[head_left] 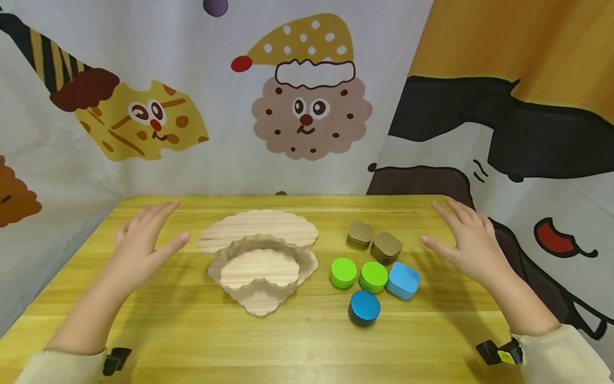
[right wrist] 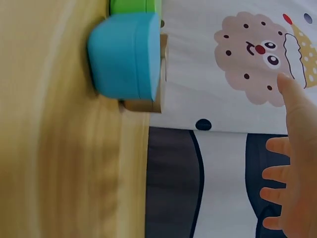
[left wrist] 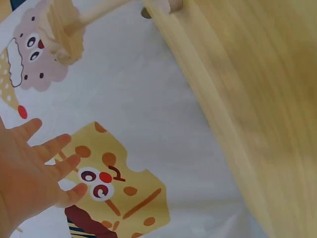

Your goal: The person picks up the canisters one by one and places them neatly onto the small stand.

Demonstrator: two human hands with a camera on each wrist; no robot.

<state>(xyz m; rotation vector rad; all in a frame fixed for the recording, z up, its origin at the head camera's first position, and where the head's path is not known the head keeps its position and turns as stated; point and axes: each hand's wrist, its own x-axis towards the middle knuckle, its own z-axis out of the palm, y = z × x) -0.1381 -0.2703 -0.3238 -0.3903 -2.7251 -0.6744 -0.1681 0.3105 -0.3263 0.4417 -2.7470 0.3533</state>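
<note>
Over the left side of the table, my left hand [head_left: 144, 248] is held with fingers spread and nothing in it. My right hand [head_left: 470, 242] is raised over the right side, also spread and holding nothing. Between them stands a tiered pale wooden stand [head_left: 259, 232] with scalloped edges, left of centre. To its right sit two gold-brown tins [head_left: 360, 234], two round green tins [head_left: 343, 272], a light blue rounded-square tin [head_left: 403, 281] and a darker blue round tin [head_left: 364, 306]. The light blue tin is the one nearest my right hand.
The wooden table [head_left: 240, 352] ends at a back edge against a hanging cloth [head_left: 201, 48] printed with cartoon food. Dark straps with small devices [head_left: 499, 353] are at both cuffs. The tins stand close together, right of the stand.
</note>
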